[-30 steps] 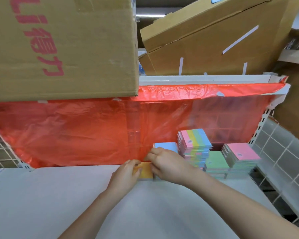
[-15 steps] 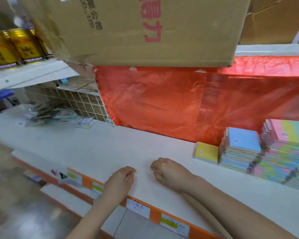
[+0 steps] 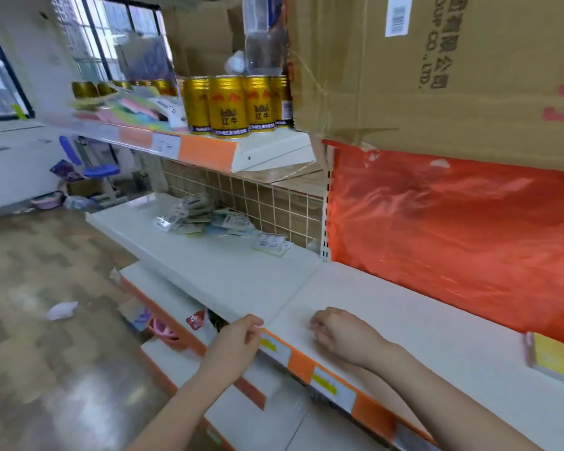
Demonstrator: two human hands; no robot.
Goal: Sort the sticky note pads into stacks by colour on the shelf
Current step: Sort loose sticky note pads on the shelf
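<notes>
Loose pile of unsorted pads (image 3: 205, 219) lies far left on shelf (image 3: 241, 275), against tiled backing, apparently next stock to sort. Left hand (image 3: 238, 345) hovers at shelf's front edge, fingers loosely curled, holding nothing. Right hand (image 3: 342, 336) rests on shelf, fingers curled under, empty. Yellow pad (image 3: 557, 356) sits far right below red plastic sheet (image 3: 453, 229), likely start of colour stack.
</notes>
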